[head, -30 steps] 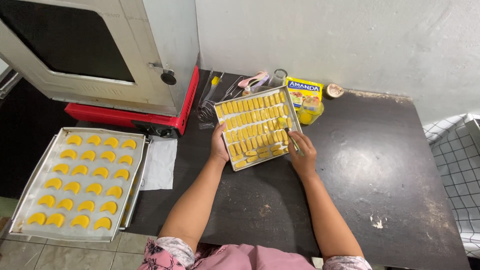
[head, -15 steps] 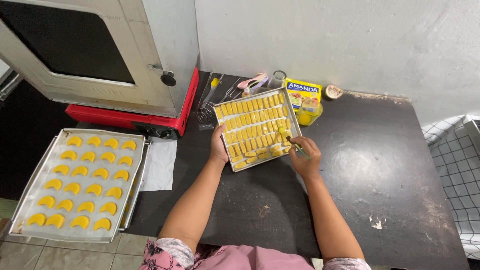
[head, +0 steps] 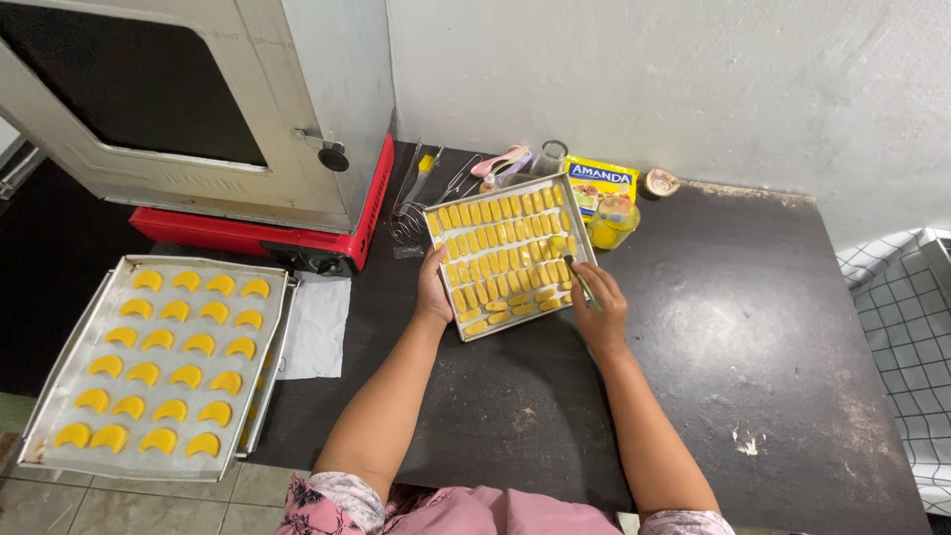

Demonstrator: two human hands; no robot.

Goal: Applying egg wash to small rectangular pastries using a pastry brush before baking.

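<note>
Starting at the far left, a big tray [head: 260,396] of crescent-shaped yellow pastries [head: 158,339] sat half off the dark table [head: 753,337], below the oven [head: 198,109] on its red base. I wasn't touching that one. The work in hand, as I judged it, was glazing the smaller tray [head: 581,220] of stick-shaped pastries [head: 505,248] near the wall. My left hand [head: 432,289] rested against that tray's left edge, fingers curled onto the rim to steady it, forearm angled up from the table's near edge. My right hand [head: 600,309] sat at the tray's lower right corner, pinched closed around a thin brush [head: 580,281] — its tip was over the rightmost sticks. Beyond the tray stood a small jar of yellow liquid [head: 612,222] in front of a yellow packet [head: 600,182]. The next move probably called for light, even strokes along the remaining rows — without nudging the sticks out of line.
</note>
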